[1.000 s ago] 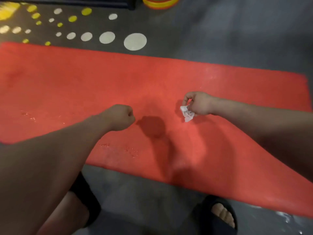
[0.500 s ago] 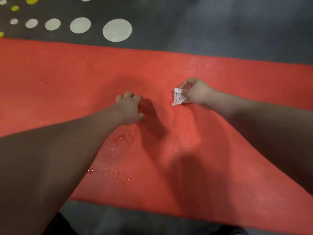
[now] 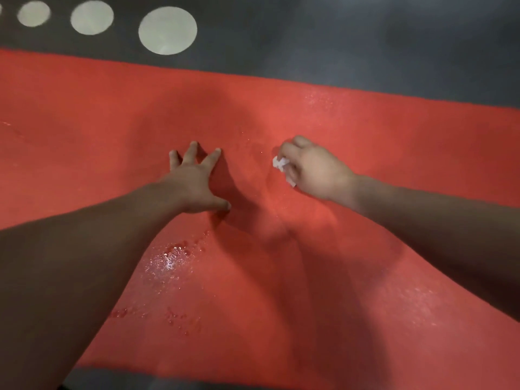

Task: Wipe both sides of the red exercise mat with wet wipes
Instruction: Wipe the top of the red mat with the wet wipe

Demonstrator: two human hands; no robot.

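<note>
The red exercise mat lies flat on the floor and fills most of the view. My left hand rests on it near the middle, fingers spread and straight, palm down. To its right, my right hand grips a small crumpled white wet wipe and holds it down against the mat. Water droplets glisten on the mat just below my left wrist, with fainter wet specks near the far edge and at the lower right.
Dark grey floor runs beyond the mat's far edge, with pale painted circles at the upper left. A strip of floor shows at the bottom edge below the mat.
My left hand went from a fist to spread fingers flat on the mat. My right hand moved the wipe farther up the mat. The view came closer and lower.
</note>
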